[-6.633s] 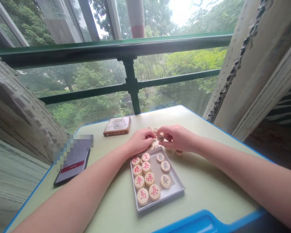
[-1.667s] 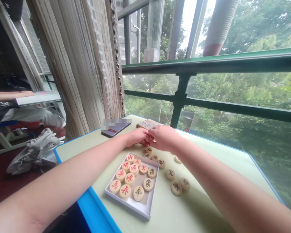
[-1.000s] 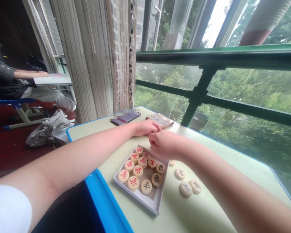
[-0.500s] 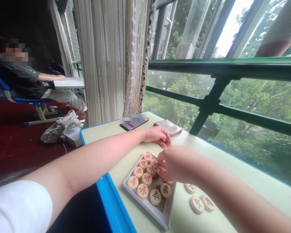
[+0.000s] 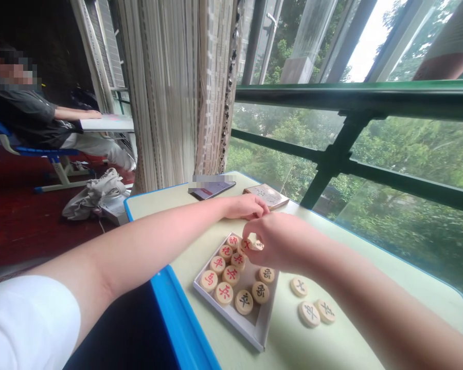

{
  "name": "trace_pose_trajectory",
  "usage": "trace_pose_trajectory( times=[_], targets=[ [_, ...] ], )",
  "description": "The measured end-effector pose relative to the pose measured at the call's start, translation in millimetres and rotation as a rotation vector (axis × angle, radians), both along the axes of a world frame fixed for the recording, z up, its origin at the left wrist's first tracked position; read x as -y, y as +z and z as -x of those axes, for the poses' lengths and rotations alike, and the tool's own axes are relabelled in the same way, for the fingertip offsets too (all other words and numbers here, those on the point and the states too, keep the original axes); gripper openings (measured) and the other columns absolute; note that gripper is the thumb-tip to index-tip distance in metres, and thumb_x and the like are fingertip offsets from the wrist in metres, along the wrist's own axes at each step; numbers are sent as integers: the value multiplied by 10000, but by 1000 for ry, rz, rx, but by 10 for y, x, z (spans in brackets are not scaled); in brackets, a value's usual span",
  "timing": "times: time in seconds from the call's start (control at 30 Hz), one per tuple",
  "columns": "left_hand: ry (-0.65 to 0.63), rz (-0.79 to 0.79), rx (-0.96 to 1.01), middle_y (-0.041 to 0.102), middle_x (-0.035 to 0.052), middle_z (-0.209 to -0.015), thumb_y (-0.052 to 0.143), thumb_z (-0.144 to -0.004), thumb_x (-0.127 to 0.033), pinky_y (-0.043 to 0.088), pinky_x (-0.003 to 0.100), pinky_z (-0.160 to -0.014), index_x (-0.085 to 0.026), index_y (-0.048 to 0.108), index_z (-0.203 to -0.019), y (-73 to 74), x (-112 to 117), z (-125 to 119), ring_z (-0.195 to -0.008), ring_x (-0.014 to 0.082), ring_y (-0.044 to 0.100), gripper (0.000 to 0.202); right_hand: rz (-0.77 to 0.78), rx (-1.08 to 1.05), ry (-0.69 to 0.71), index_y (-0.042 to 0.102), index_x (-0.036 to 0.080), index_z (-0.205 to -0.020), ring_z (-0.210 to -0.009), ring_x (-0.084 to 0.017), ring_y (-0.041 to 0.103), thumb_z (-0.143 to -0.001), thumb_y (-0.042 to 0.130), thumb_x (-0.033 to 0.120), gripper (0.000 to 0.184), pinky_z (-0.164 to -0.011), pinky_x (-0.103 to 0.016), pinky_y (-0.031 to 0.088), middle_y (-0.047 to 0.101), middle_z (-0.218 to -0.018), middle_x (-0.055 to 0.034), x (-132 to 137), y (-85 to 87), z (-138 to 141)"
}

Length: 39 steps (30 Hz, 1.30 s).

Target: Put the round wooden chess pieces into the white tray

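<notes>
My right hand (image 5: 272,239) is over the far end of a shallow white box (image 5: 250,333), thumb and fingers closed on a red-marked xiangqi piece (image 5: 247,244). Beside that piece, under the same hand, another piece (image 5: 259,245) partly shows. My left hand (image 5: 247,206) is just past the box, its fingers curled; the fingertips are partly hidden behind my right hand. Several red-marked pieces (image 5: 224,293) stand in rows on the box's left side. Black-marked pieces (image 5: 244,301) lie along its near and right sides, with bare box floor between.
Three loose pieces (image 5: 309,313) lie on the pale green table (image 5: 370,288) right of the box. Towards the back are a phone (image 5: 213,189) and a flat brown box (image 5: 266,196). A curtain (image 5: 165,103) and a green railing (image 5: 332,95) stand beyond. Another person (image 5: 23,113) sits far left.
My right hand has moved away and left with the red-marked piece, uncovering more black-marked pieces on the right side. The left hand stays curled near the box. The view has shifted slightly.
</notes>
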<state>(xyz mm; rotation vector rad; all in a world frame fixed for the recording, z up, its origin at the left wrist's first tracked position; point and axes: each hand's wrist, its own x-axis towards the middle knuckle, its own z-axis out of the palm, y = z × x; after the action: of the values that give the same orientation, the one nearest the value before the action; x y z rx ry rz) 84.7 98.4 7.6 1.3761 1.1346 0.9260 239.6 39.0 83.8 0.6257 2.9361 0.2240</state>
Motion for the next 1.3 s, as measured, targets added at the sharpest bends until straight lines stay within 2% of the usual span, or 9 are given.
trace_pose_trajectory(
  times=[0.2,0.53,0.73,0.8,0.87,0.97,1.07,1.2,1.3],
  targets=[
    [-16,4,12,628,5,-612,471,-593,-11,426,164,-503,-117,646,-646,-20,-24,24,-530,77,548,211,-27,41,14,685,241,-785,-533,-144,512,-682,517,319,211,-472,-239,298,607,-627,-26,-17,-69,38],
    [34,57,33,592,-7,-523,456,-572,26,420,156,-468,-111,628,-598,40,29,-35,-469,73,529,222,2,48,-10,702,262,-854,-555,-151,531,-678,531,334,256,-460,-236,291,611,-646,-32,-56,-71,33],
    [29,31,-1,596,-3,-532,470,-580,9,418,163,-451,-108,624,-622,17,-5,-19,-451,75,523,198,150,-47,-26,669,290,-996,-549,-126,511,-696,559,349,325,-478,-234,296,634,-699,-10,-124,-111,22],
    [8,31,-2,591,-3,-522,492,-591,-13,411,163,-437,-112,617,-626,3,-16,-23,-446,78,525,163,223,-81,-45,670,271,-988,-555,-126,505,-706,558,368,319,-484,-234,309,636,-709,-12,-167,-110,3],
    [-30,61,15,592,0,-516,527,-616,-64,406,172,-417,-123,607,-648,-15,-26,-32,-449,98,541,104,303,-135,-43,656,234,-1009,-592,-128,513,-705,554,313,330,-511,-231,342,637,-756,-21,-197,-84,-27],
    [-52,104,19,597,1,-519,552,-629,-119,406,187,-398,-135,599,-686,-39,-46,-53,-441,114,545,75,412,-206,-25,616,186,-1066,-679,-125,531,-674,519,145,405,-568,-216,382,632,-865,-40,-187,22,-76],
    [21,50,-28,589,-2,-539,476,-557,-29,415,161,-427,-113,596,-621,-49,-71,-76,-468,83,537,160,469,-34,-101,646,210,-1000,-575,-98,508,-703,469,102,362,-498,-205,348,637,-805,-22,-125,220,-62],
    [-5,94,27,589,5,-568,445,-554,-41,414,165,-442,-111,596,-622,-34,-74,-104,-497,80,530,179,345,375,-162,680,213,-947,-393,-77,382,-650,575,166,319,-402,-225,263,582,-605,22,-51,546,103],
    [32,92,35,553,-12,-535,486,-569,-65,422,190,-452,-115,571,-599,-12,-55,-121,-480,84,510,103,215,531,-165,702,158,-806,-364,-68,329,-646,621,214,188,-393,-243,219,508,-517,26,-20,682,183]
  ],
)
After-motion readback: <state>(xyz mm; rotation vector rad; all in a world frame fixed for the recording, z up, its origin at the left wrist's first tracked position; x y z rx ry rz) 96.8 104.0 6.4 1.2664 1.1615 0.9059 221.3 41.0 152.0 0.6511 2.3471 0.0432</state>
